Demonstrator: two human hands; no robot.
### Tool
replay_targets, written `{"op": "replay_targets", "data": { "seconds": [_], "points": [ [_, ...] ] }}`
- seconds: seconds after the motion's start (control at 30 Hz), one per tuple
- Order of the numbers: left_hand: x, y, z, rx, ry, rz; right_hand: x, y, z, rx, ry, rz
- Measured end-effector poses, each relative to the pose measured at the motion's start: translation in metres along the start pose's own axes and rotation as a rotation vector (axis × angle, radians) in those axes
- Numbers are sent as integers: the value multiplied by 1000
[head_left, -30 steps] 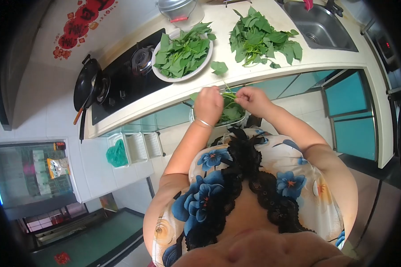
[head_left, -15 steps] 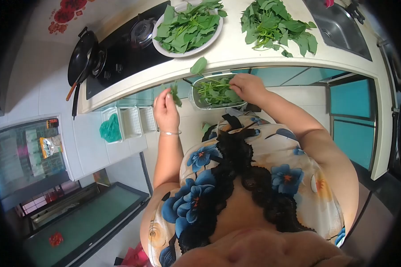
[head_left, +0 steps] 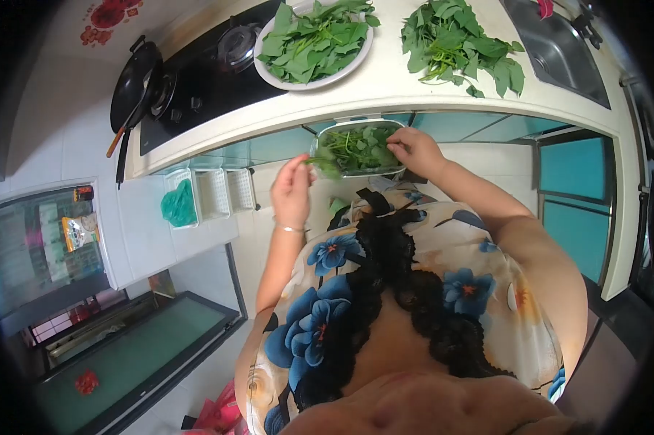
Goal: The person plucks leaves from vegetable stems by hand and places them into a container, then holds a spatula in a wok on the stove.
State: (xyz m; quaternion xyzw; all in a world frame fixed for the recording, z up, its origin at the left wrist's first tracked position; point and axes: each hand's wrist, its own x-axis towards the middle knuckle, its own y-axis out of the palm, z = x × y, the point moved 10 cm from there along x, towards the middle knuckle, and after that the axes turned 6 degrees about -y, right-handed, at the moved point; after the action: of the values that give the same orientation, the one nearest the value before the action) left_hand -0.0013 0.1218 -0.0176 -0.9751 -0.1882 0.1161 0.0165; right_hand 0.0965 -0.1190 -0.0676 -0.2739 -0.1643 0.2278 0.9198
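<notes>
My left hand [head_left: 292, 194] is raised left of a bin [head_left: 316, 135], its fingers closed on a green leafy sprig [head_left: 327, 166] that is blurred by motion. At the bin's right side is my right hand [head_left: 416, 151], fingers pinched; what they hold, if anything, is too small to tell. Green stems and leaves [head_left: 359, 145] fill the bin, which hangs at the counter front. On the counter, a white bowl [head_left: 267, 71] holds a heap of leaves [head_left: 314, 45], and to its right lies a loose pile of leafy greens [head_left: 457, 45].
A black wok [head_left: 133, 83] sits on the black stove [head_left: 204, 85] at the left. The metal sink [head_left: 555, 54] is at the upper right. White baskets [head_left: 212, 194] stand below the counter, with a green bag [head_left: 178, 204] in one.
My left hand moved far left of the bin, then partly back toward it with a sprig. My right hand moved from the stems between both hands to the bin's right side. The view shifted.
</notes>
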Motion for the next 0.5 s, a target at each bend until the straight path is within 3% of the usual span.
{"op": "replay_targets", "data": {
  "seconds": [0.03,0.1,0.13,0.2,0.43,0.5],
  "points": [
    [4,13,-2,-5,9,0,2,-8,13,-6,-7,-4],
    [7,62,2,-142,-109,294,4,-45,87,-7,-414,-259],
    [11,69,-4,-141,-93,289,9,-53,104,-8,-429,-263],
    [10,99,-13,-210,-155,488,11,-66,136,70,-529,-282],
    [-5,145,-39,-206,-112,608,-4,-66,98,251,-167,-124],
    [-9,151,-37,-176,-110,605,-13,-70,92,252,-163,-147]
  ]
}}
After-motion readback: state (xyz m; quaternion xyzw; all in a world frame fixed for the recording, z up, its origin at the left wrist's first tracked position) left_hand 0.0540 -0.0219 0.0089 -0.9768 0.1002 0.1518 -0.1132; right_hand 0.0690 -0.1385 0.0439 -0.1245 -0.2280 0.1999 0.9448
